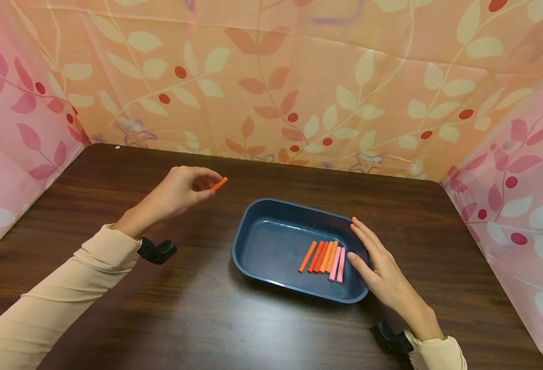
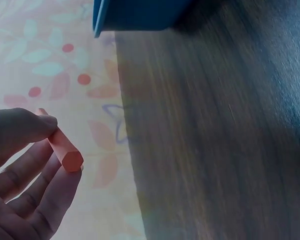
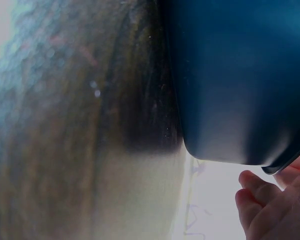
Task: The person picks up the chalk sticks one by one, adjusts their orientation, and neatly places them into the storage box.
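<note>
My left hand (image 1: 174, 192) pinches an orange stick (image 1: 219, 184) between thumb and fingers, raised over the table to the left of a dark blue tray (image 1: 241, 241). In the left wrist view this stick (image 2: 65, 150) shows a six-sided end. Over at the tray's right end, my right hand (image 1: 389, 277) holds the rim, thumb on the inner side and fingers along the outside. Lying side by side in the tray's right half are several similar sticks: orange and red ones (image 1: 316, 257), lighter orange ones (image 1: 329, 258) and two pink ones (image 1: 337, 264).
The dark wooden table (image 1: 197, 318) bears the tray right of its middle. Behind it hangs a floral curtain (image 1: 271, 92), which also closes off both sides. A small white spot (image 1: 117, 147) shows near the far left corner. Each wrist carries a black camera mount (image 1: 157, 251).
</note>
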The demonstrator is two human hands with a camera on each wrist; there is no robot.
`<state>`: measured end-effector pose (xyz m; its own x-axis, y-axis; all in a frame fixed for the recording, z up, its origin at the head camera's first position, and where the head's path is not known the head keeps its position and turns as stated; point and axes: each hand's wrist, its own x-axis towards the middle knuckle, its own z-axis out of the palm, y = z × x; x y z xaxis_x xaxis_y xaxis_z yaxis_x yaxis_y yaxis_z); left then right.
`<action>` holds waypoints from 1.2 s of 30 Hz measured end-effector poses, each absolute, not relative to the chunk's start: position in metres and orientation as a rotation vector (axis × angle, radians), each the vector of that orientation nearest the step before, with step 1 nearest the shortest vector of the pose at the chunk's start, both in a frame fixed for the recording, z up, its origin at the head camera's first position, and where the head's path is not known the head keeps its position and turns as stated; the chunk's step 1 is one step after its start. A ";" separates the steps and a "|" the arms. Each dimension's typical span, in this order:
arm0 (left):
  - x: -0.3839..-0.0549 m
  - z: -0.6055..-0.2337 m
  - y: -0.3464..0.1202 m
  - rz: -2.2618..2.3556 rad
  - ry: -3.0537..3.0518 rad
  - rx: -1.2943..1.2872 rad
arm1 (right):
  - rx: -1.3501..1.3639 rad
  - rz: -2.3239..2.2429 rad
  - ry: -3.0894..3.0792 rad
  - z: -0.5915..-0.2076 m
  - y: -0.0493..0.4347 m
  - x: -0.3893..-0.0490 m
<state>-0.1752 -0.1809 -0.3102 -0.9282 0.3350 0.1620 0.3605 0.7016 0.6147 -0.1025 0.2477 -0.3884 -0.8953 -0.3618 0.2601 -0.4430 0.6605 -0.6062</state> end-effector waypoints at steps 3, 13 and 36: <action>-0.175 -0.309 -0.176 -1.054 -2.872 -0.594 | 0.669 1.054 -2.757 -0.389 0.248 -0.103; -0.170 -0.305 -0.154 -1.099 -2.890 -0.622 | 0.672 1.056 -2.752 -0.388 0.248 -0.103; -0.155 -0.312 -0.104 -1.370 -2.886 -0.652 | 0.685 1.052 -2.736 -0.388 0.248 -0.103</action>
